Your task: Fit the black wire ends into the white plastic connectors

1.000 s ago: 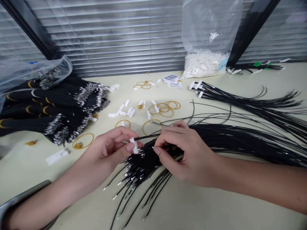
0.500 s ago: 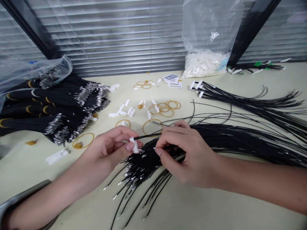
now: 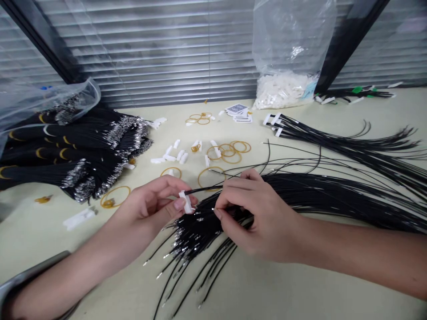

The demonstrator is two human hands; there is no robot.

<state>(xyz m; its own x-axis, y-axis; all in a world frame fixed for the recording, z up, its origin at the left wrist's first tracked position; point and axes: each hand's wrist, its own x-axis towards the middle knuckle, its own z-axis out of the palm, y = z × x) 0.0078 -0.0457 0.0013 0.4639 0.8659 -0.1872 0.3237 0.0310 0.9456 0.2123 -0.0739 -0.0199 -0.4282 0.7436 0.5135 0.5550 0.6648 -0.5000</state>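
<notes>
My left hand [image 3: 150,202]: pinching a white connector [image 3: 187,202]
My right hand [image 3: 262,218]: fingertips pressed together on loose black wires [image 3: 320,193]
Fitted: connector-ended wires [image 3: 320,135], upper right
Unfitted: silver-tipped wire bundles [image 3: 76,151], upper left

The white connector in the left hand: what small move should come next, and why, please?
Probably the right hand should push the metal tip of the thin wire it seems to pinch into the white connector, held by the left hand. One black wire already enters that connector, and the pinched tip lies close beside it.

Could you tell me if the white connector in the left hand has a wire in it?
Yes: a black wire enters the white connector sideways.
</notes>
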